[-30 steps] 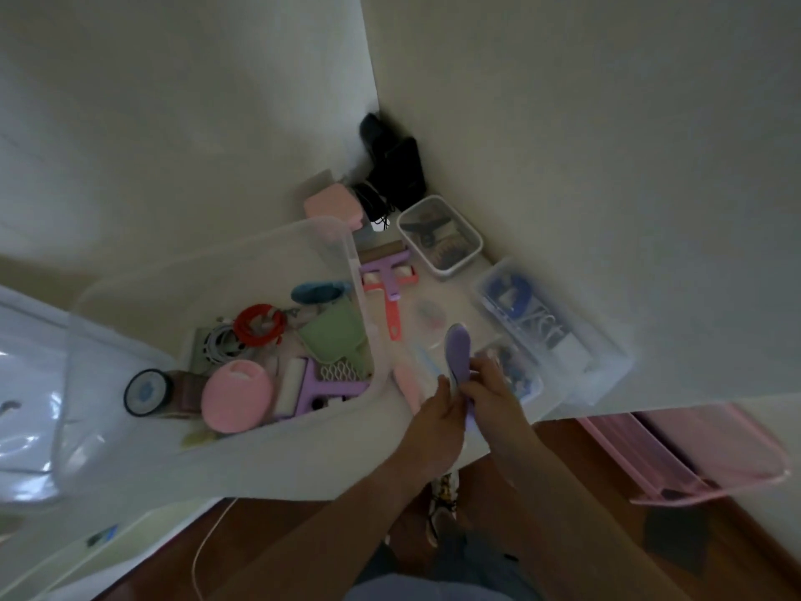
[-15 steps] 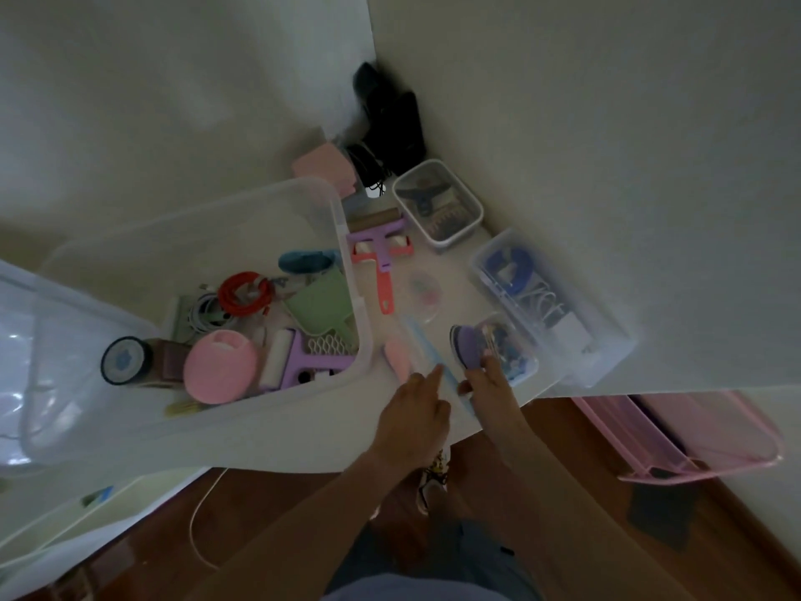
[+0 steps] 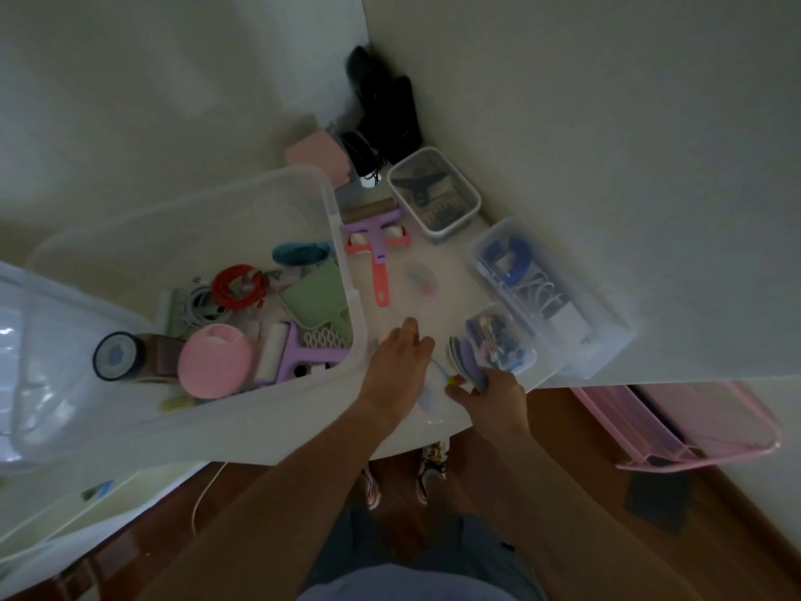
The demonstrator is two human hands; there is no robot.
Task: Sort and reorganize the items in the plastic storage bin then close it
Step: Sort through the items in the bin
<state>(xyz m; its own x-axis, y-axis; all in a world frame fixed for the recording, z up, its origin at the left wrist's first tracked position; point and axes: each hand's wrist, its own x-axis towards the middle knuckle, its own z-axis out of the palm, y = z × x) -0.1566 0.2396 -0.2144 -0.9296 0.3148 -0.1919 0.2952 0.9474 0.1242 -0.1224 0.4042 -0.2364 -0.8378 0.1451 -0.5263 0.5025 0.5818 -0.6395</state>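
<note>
White tabletop (image 3: 450,271): four clear containers (image 3: 433,195).

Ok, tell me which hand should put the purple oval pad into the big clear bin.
Right hand: it already pinches the purple oval pad. The left hand, nearer the big clear plastic bin, lies over other items.

Storage bin (image 3: 338,219) left of lint roller (image 3: 377,253).

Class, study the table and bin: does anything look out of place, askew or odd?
Yes. The big bin is open, and several items lie loose on the table outside it, such as the lint rollers. The right hand holds a purple oval at the table edge.
</note>
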